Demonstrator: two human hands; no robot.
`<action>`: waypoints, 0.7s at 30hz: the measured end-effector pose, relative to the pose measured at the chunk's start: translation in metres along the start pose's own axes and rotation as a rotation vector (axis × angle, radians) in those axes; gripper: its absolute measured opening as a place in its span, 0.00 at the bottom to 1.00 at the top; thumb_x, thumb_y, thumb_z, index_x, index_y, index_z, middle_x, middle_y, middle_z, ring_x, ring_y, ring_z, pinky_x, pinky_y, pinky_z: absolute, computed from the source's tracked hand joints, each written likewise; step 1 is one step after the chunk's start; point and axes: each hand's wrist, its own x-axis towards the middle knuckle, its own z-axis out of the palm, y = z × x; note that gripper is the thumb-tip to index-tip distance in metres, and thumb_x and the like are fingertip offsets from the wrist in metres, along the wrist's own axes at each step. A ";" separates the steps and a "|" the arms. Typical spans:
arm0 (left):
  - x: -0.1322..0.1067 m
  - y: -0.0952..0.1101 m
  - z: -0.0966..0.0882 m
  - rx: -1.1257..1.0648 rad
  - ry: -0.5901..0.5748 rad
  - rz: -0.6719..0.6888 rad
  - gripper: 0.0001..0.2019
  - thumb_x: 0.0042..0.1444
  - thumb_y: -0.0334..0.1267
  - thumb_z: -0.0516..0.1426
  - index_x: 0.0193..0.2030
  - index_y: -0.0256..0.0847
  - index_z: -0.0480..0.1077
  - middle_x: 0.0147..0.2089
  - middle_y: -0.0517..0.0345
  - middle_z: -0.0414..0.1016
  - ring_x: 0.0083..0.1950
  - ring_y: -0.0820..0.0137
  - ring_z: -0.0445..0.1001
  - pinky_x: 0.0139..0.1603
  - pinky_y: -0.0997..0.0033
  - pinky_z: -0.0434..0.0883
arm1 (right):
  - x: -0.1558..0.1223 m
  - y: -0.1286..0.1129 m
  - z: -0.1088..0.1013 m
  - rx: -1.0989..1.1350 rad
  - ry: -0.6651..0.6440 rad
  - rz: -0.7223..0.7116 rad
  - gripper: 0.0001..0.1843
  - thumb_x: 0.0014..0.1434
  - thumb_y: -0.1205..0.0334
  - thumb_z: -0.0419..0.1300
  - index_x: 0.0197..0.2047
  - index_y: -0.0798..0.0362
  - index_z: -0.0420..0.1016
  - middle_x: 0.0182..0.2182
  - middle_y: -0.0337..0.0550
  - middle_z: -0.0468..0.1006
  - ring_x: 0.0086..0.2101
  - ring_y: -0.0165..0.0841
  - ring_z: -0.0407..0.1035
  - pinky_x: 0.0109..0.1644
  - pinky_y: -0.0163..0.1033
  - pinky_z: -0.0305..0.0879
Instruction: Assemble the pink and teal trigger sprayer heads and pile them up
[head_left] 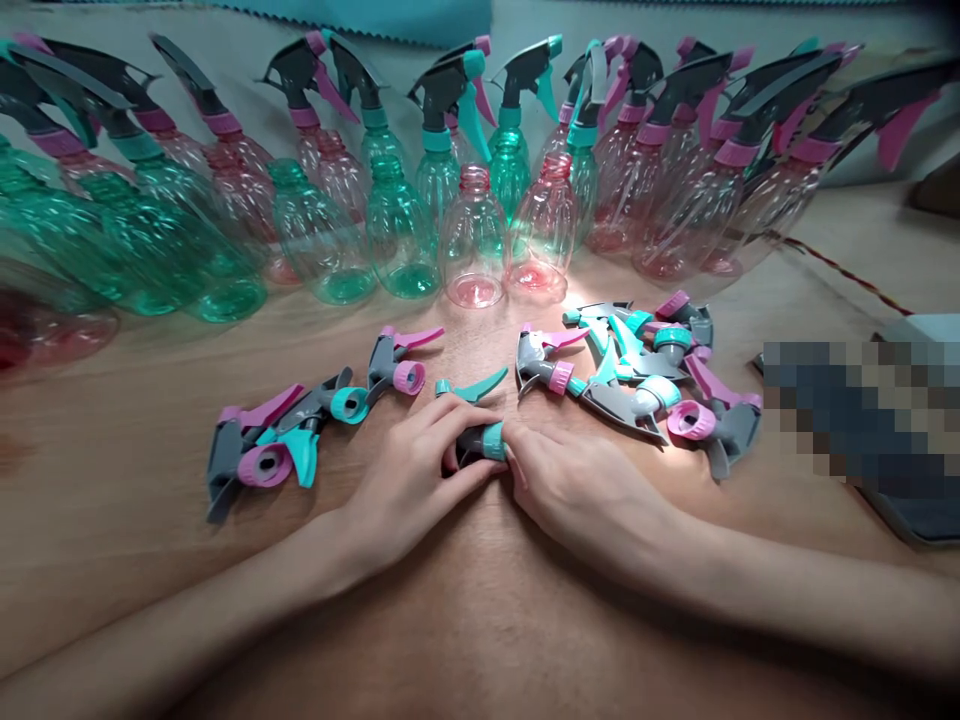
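Note:
Low over the wooden table, my left hand (409, 470) is closed around a grey trigger spray head (472, 442) with a turquoise trigger and collar. The trigger points up and right above my knuckles. My right hand (574, 480) meets the collar from the right, its fingers curled together at the collar's end. Whatever those fingertips pinch is hidden. To the left lie several loose spray heads (270, 440) with pink or turquoise collars. A larger heap of spray heads (630, 375) is beyond my right hand.
Open-necked bottles, pink (474, 240) and green (405, 240), stand in front. Behind them are rows of bottles with spray heads fitted (442, 110). At right lie a blurred-out dark flat object (907, 505) and a twisted red-black wire (847, 272).

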 end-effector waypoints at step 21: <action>0.087 0.030 -0.013 0.242 0.192 0.440 0.14 0.61 0.29 0.54 0.51 0.44 0.71 0.52 0.55 0.73 0.51 0.66 0.71 0.48 0.67 0.67 | -0.030 -0.041 0.003 -0.199 -0.016 -0.207 0.30 0.46 0.82 0.51 0.55 0.75 0.68 0.25 0.50 0.76 0.22 0.36 0.68 0.20 0.39 0.60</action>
